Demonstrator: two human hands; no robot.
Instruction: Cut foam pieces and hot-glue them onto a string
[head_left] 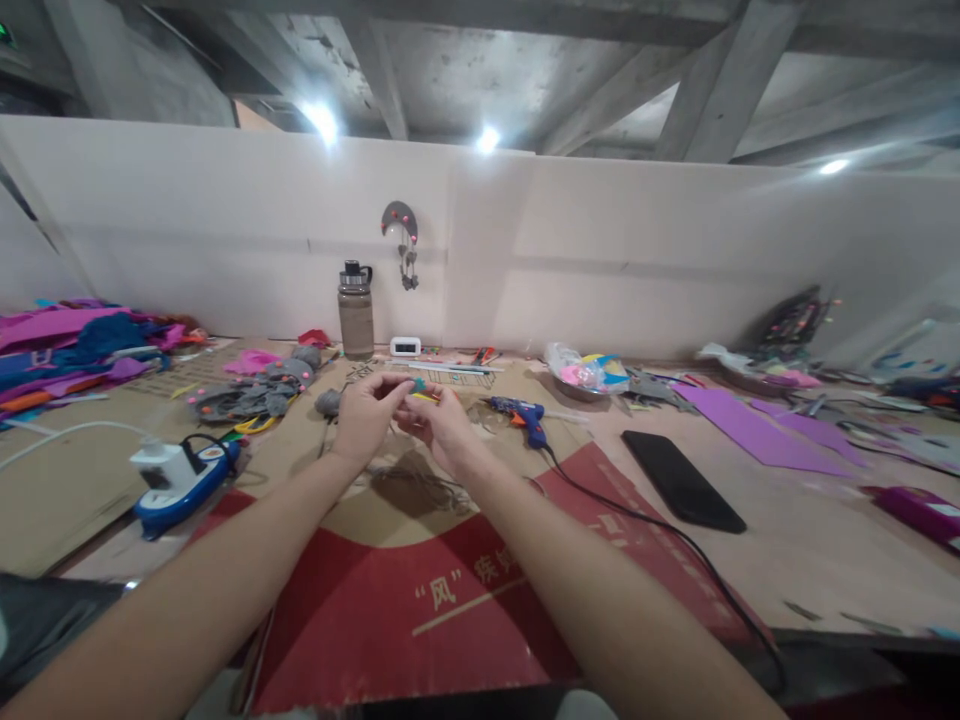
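My left hand (367,412) and my right hand (441,425) meet above the middle of the cardboard, fingertips pinched together. Between them shows a small teal-green piece (418,384) with a jagged edge, too small to name surely. A bit of yellow (425,397) shows just under it by my right fingers; whether it is part of the same piece I cannot tell. Below my hands lies a loose tangle of grey yarn (424,485). A grey ball (328,403) rests just left of my left hand. Right of my right hand lies a blue glue gun (525,415), its cord running toward the front edge.
A red-printed cardboard sheet (360,610) covers the table before me. On the left are a blue power strip (180,500), grey felt pieces (255,395) and coloured scraps (75,335). A bottle (356,315) stands behind. A phone (679,480) and purple sheets (757,430) lie right.
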